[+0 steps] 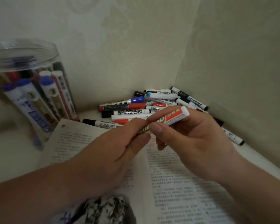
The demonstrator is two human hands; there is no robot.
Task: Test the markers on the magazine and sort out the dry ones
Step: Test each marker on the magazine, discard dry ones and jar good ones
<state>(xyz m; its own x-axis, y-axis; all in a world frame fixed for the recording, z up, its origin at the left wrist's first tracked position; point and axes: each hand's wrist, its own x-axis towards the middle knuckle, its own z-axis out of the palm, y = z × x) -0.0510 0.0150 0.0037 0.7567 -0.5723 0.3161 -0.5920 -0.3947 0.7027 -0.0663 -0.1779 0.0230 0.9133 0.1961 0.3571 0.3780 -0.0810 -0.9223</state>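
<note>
A red-and-white whiteboard marker (173,118) is held over the open magazine (176,180), both hands on it. My right hand (189,143) grips its barrel with thumb and fingers curled round it. My left hand (120,144) pinches the marker's lower end, which is hidden by the fingers. A loose pile of markers (136,107) with black, blue and red caps lies behind the hands in the corner. The magazine lies flat with printed text columns; faint red marks show on the page under the hands.
A clear plastic jar (27,88) with several upright markers stands at the left, its lid on. Walls close the corner behind and to the right. A black-and-white picture (103,210) fills the magazine's lower left page. More markers (231,135) lie along the right wall.
</note>
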